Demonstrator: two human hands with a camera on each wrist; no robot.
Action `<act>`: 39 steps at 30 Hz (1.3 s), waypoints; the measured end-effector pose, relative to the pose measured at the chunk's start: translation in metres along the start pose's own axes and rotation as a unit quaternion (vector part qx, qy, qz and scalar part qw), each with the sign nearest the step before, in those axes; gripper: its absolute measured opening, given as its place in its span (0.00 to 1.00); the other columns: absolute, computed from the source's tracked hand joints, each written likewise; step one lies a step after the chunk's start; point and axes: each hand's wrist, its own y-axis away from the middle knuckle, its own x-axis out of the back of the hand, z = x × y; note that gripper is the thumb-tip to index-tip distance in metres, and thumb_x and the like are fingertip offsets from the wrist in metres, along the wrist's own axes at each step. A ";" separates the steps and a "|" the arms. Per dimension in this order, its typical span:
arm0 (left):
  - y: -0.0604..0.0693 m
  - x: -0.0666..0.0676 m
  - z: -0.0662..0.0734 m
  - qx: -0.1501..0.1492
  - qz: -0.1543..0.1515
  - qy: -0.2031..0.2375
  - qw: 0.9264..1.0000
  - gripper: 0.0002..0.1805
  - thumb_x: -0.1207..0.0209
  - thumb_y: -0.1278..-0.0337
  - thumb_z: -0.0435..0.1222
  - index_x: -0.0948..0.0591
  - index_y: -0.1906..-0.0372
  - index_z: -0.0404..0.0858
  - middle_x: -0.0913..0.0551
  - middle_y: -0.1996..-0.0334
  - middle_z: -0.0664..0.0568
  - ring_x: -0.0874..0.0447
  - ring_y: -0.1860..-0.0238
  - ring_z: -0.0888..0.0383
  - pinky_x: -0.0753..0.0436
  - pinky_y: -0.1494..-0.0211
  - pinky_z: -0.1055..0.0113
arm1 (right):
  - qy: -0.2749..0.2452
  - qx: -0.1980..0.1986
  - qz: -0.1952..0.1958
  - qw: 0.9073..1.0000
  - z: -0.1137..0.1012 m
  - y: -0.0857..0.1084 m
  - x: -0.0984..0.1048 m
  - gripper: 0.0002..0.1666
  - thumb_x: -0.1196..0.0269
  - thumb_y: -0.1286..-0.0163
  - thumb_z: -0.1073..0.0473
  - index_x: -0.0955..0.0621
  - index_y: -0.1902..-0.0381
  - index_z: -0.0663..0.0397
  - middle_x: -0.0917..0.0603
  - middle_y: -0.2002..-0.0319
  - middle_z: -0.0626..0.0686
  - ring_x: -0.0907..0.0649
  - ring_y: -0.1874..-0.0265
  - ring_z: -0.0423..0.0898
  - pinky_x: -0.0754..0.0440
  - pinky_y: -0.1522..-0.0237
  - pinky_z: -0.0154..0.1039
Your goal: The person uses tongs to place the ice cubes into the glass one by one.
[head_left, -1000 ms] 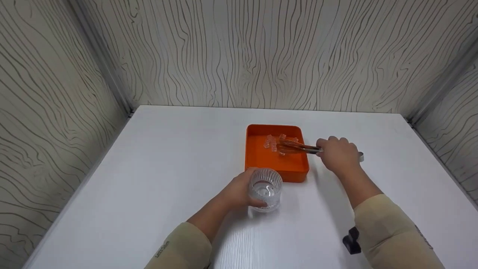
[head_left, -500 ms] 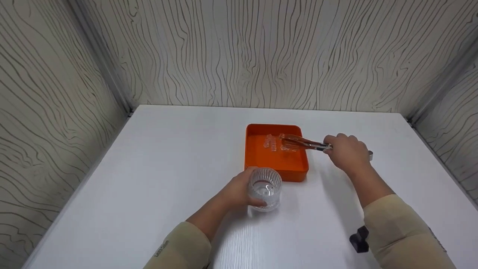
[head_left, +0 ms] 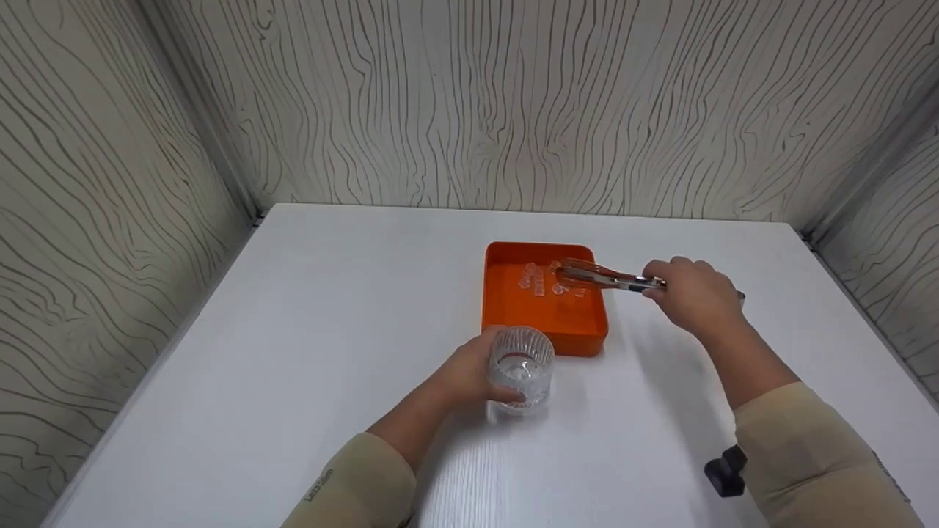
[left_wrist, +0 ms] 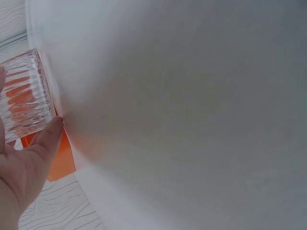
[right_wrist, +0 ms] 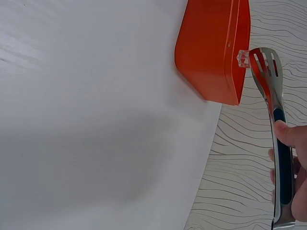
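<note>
My left hand grips a clear ribbed glass on the white table, just in front of an orange square tray. Its thumb lies along the near side of the glass. Whether the clear bottom holds liquid cannot be told. My right hand holds metal tongs with dark grip strips, their heads over the tray's right half. In the right wrist view, a clear ice-like cube shows at the heads of the tongs. Several more clear cubes lie in the tray's far half.
A white table spreads around the tray and glass. Behind it rises a wall with a wood-grain pattern, and side panels stand left and right. A small black object shows beside the right sleeve.
My right hand and the tongs have shifted to the right and slightly away from me. The tong heads moved off the middle cubes toward the tray's far right. My left hand and the glass stayed put.
</note>
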 end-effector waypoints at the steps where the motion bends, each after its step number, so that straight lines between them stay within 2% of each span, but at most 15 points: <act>1: 0.000 0.000 0.000 0.003 0.000 -0.001 1.000 0.48 0.24 0.77 0.47 0.38 0.41 0.63 0.29 0.46 0.66 0.32 0.42 0.59 0.30 0.40 0.54 | -0.002 0.002 0.000 1.000 0.000 0.001 0.001 0.13 0.41 0.37 0.57 0.22 0.54 0.48 0.22 0.65 0.56 0.27 0.66 0.55 0.27 0.71 0.49; 9: 0.000 0.001 0.002 0.010 -0.001 -0.004 1.000 0.48 0.25 0.77 0.48 0.38 0.42 0.63 0.29 0.46 0.65 0.32 0.43 0.59 0.29 0.41 0.53 | -0.007 0.025 0.008 1.000 -0.009 0.007 0.012 0.12 0.40 0.36 0.56 0.21 0.55 0.48 0.23 0.67 0.53 0.28 0.67 0.53 0.26 0.71 0.47; 22: -0.002 0.001 0.002 0.004 -0.004 -0.009 1.000 0.48 0.24 0.76 0.47 0.38 0.42 0.62 0.28 0.46 0.65 0.32 0.43 0.59 0.29 0.41 0.54 | -0.010 0.078 0.025 0.997 -0.033 0.026 0.031 0.11 0.38 0.39 0.56 0.21 0.57 0.44 0.25 0.71 0.47 0.28 0.68 0.48 0.26 0.70 0.42; 28: -0.002 0.003 0.004 -0.003 -0.007 -0.014 1.000 0.47 0.24 0.76 0.47 0.37 0.42 0.60 0.28 0.47 0.65 0.32 0.44 0.60 0.30 0.40 0.56 | -0.001 0.126 0.054 0.991 -0.039 0.037 0.032 0.10 0.37 0.40 0.57 0.20 0.60 0.43 0.25 0.71 0.44 0.28 0.68 0.46 0.29 0.70 0.40; 39: -0.004 0.001 0.001 -0.013 -0.007 -0.012 1.000 0.47 0.24 0.76 0.46 0.37 0.43 0.57 0.27 0.49 0.65 0.31 0.46 0.61 0.30 0.39 0.57 | -0.002 0.144 0.036 0.989 -0.045 0.050 0.027 0.10 0.36 0.41 0.57 0.19 0.61 0.40 0.25 0.71 0.41 0.28 0.69 0.44 0.29 0.72 0.38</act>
